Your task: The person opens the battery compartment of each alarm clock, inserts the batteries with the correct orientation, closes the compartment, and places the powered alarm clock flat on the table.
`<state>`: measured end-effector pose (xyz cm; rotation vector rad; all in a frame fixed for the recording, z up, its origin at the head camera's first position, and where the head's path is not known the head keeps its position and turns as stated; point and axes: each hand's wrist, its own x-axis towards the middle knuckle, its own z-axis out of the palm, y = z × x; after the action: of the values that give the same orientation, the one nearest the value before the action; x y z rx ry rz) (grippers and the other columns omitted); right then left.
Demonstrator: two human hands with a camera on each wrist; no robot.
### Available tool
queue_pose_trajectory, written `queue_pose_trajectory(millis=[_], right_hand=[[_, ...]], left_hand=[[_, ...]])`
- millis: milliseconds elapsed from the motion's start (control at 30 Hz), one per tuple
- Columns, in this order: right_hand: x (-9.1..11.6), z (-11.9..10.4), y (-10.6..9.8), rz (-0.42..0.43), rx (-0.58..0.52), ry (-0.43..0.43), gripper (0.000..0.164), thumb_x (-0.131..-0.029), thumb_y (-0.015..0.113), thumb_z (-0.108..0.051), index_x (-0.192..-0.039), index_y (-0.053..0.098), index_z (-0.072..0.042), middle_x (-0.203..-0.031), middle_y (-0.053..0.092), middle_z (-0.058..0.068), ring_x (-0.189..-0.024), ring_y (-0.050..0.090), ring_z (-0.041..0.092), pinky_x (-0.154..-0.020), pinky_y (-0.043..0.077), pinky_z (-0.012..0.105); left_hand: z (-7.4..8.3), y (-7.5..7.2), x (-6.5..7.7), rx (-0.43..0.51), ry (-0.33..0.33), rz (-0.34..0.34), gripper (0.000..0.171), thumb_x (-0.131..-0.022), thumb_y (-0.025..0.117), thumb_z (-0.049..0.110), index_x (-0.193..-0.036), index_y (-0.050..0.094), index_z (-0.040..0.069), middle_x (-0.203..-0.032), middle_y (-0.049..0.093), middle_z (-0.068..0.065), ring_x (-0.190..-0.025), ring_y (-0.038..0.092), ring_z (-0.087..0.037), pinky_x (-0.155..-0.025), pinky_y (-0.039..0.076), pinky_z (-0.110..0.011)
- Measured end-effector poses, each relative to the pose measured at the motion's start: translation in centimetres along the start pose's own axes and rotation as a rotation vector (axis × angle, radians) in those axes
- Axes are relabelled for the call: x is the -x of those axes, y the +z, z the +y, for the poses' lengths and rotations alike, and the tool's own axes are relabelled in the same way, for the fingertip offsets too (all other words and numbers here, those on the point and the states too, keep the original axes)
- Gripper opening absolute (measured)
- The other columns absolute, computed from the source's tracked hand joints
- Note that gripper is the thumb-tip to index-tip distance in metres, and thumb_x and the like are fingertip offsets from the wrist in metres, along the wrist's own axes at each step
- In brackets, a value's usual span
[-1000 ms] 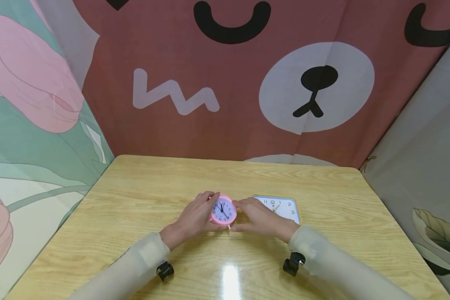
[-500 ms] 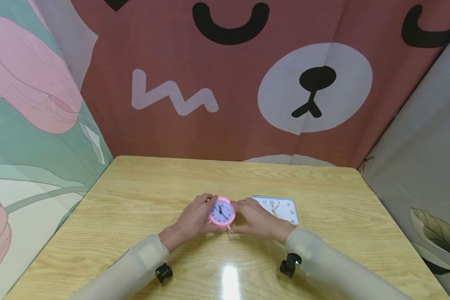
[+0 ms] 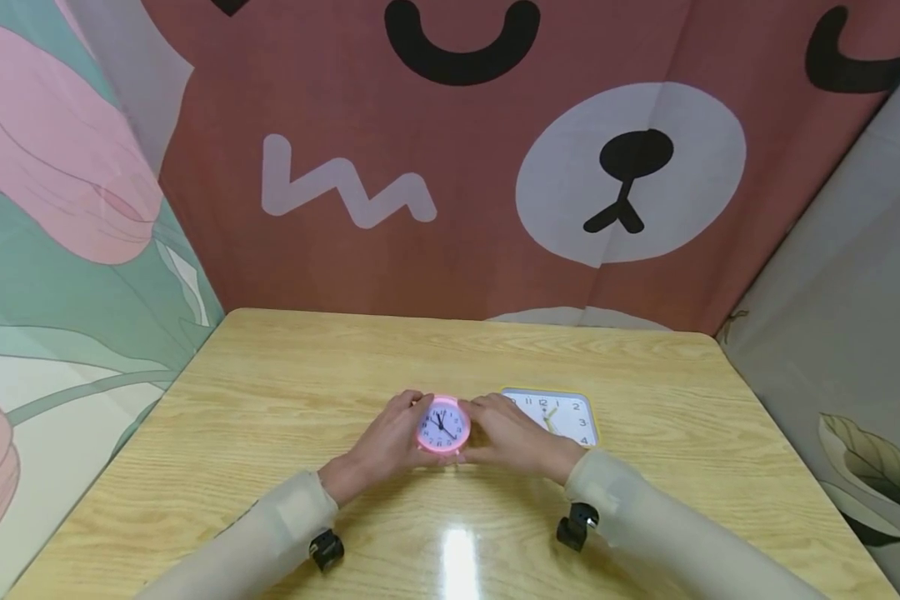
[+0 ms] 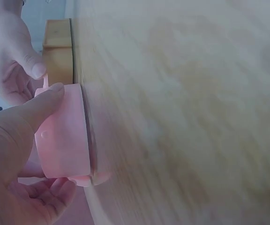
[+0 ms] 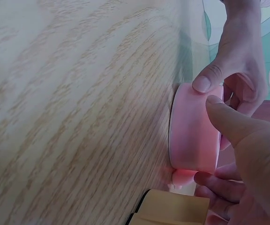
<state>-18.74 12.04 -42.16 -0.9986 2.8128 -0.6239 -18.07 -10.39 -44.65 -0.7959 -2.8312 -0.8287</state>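
A small round alarm clock [image 3: 443,426], pink with a white dial and black hands, lies face up on the wooden table [image 3: 307,358]. My left hand [image 3: 381,439] grips it from the left; in the left wrist view the thumb presses the pink rim [image 4: 64,133] and the fingers curl at the far side. My right hand [image 3: 521,439] holds the clock's right side, its thumb on the rim [image 5: 195,126] in the right wrist view. Both thumbs sit near each other at the front edge. The clock's small feet are mostly hidden by fingers.
Just right of the pink clock lies a square-faced clock [image 3: 570,412] with a yellow and blue frame, partly covered by my right hand. A bear-print cloth [image 3: 345,275] hangs behind the table's far edge. Printed curtains [image 3: 832,333] border both sides.
The pink clock has shifted slightly toward me and its dial has turned a little. My right hand has moved a little left, and its thumb now covers the clock's front foot.
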Motion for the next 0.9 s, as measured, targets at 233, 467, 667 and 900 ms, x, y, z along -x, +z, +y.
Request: queue_pose_trajectory(millis=[233, 467, 667, 900], right_hand=[[-0.1, 0.2, 0.2, -0.007, 0.014, 0.011, 0.081, -0.083, 0.08, -0.049, -0.144, 0.054, -0.003, -0.129, 0.068, 0.009, -0.122, 0.059, 0.025, -0.111, 0.044, 0.046], [0.0, 0.2, 0.4, -0.016, 0.021, 0.021, 0.081, -0.084, 0.08, -0.046, -0.146, 0.052, -0.002, -0.131, 0.067, 0.011, -0.123, 0.058, 0.026, -0.109, 0.045, 0.046], [0.0, 0.3, 0.3, -0.022, 0.025, 0.03, 0.082, -0.085, 0.079, -0.047, -0.147, 0.051, -0.002, -0.135, 0.065, 0.012, -0.125, 0.057, 0.026, -0.109, 0.046, 0.046], [0.1, 0.6, 0.3, -0.028, 0.024, 0.044, 0.083, -0.085, 0.079, -0.046, -0.149, 0.048, -0.002, -0.139, 0.062, 0.011, -0.128, 0.055, 0.024, -0.112, 0.044, 0.046]], left_hand=[[0.0, 0.1, 0.2, 0.006, 0.01, -0.024, 0.098, -0.074, 0.089, 0.044, -0.145, 0.047, -0.009, -0.131, 0.057, -0.018, -0.111, 0.058, -0.025, -0.094, 0.055, -0.041], [-0.3, -0.7, 0.1, 0.085, -0.011, -0.108, 0.094, -0.075, 0.09, 0.036, -0.147, 0.046, -0.005, -0.134, 0.056, -0.019, -0.117, 0.057, -0.027, -0.102, 0.052, -0.045], [-0.7, -0.9, -0.3, 0.112, -0.017, -0.146, 0.091, -0.075, 0.091, 0.031, -0.146, 0.047, -0.006, -0.136, 0.056, -0.019, -0.119, 0.057, -0.028, -0.105, 0.051, -0.045], [-0.6, -0.8, -0.5, 0.113, -0.01, -0.14, 0.089, -0.075, 0.091, 0.028, -0.146, 0.048, -0.006, -0.135, 0.056, -0.019, -0.118, 0.058, -0.028, -0.104, 0.051, -0.045]])
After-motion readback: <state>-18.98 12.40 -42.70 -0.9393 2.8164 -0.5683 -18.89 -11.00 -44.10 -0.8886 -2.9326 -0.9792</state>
